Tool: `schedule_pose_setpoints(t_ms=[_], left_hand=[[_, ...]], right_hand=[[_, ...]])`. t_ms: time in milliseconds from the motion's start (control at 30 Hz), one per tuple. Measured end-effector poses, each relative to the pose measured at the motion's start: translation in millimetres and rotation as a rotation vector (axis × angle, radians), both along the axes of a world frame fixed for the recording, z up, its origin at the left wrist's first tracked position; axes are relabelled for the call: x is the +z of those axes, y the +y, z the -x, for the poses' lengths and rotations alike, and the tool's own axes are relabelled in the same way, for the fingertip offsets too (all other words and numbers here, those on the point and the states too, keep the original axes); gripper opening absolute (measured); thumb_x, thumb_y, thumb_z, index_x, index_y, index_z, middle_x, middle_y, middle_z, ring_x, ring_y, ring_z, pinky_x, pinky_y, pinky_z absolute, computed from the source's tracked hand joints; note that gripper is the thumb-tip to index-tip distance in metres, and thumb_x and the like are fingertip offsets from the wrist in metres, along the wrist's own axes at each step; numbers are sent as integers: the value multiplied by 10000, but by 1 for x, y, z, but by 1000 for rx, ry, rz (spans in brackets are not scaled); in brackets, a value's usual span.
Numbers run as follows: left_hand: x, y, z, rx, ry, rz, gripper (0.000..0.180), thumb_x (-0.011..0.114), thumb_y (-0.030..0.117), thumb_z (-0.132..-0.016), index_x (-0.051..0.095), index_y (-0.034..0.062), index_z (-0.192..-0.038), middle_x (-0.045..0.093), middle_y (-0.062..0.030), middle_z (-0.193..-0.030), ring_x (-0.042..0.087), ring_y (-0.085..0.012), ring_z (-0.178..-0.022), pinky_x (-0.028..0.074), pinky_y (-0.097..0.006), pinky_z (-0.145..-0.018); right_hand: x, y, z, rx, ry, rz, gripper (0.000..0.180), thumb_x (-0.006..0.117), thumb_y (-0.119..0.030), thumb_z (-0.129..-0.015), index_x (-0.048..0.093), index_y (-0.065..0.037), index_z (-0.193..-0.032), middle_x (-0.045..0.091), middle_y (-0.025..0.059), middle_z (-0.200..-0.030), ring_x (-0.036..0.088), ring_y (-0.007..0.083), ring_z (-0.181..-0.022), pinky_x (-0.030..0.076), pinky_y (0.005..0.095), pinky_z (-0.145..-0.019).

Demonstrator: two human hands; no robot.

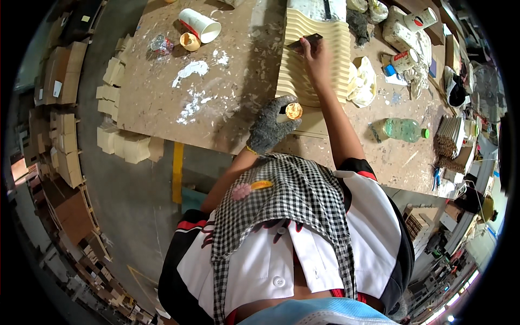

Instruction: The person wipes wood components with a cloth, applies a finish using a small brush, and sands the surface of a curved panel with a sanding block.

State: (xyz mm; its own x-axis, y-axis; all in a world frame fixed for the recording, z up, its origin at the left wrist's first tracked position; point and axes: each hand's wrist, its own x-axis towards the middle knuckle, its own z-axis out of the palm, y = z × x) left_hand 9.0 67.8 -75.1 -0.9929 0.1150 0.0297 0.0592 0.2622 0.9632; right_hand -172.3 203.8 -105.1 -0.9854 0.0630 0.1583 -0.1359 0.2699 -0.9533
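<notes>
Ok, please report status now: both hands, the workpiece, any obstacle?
Left hand, gloved, holds small cup. Right hand presses dark scraper on ribbed panel. Rag beside panel, not blocking.

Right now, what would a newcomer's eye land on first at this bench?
The pale ribbed wooden panel at the bench's middle, where the bare right hand presses a dark flat scraper onto its ridges. Just nearer, the grey-gloved left hand grips a small container of yellowish paste at the panel's near edge. White smears streak the bench top to the left, below a tipped white cup.
</notes>
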Motion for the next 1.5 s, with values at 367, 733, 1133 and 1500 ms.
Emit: schedule_pose_setpoints(t_ms=[367, 733, 1133, 1500], left_hand=[[2, -2, -1, -1, 21, 5, 554, 815, 187, -812, 554, 41, -1278, 643, -130, -1222, 631, -238, -1108, 497, -364, -980], [-3, 1, 0, -11, 63, 1, 558, 818, 180, -810, 547, 42, -1278, 637, -133, -1219, 627, -238, -1103, 495, -370, -976], [-6, 0, -1, -6, 37, -34, 573, 820, 186, -810, 545, 30, -1288, 636, -137, -1201, 626, -240, -1107, 501, -367, -970], [-3, 0, 0, -6, 17, -44, 571, 816, 190, -814, 547, 20, -1287, 635, -142, -1202, 626, -240, -1107, 498, -368, -977]], right_hand=[[2, -2, 1, -10, 4, -26, 196, 628, -171, -989, 551, 8, -970, 687, 92, -835, 654, 126, -717, 514, 260, -637], [-14, 2, 12, -60, 63, 136, 170, 617, -144, -994, 542, -1, -944, 689, 88, -826, 642, 117, -702, 504, 260, -633], [9, 1, 1, 88, -13, 147, 205, 625, -180, -993, 535, 1, -955, 676, 87, -806, 622, 119, -676, 489, 268, -608], [-11, -7, -1, 21, 118, -56, 223, 617, -154, -995, 481, 8, -923, 637, 90, -782, 616, 115, -658, 496, 263, -598]])
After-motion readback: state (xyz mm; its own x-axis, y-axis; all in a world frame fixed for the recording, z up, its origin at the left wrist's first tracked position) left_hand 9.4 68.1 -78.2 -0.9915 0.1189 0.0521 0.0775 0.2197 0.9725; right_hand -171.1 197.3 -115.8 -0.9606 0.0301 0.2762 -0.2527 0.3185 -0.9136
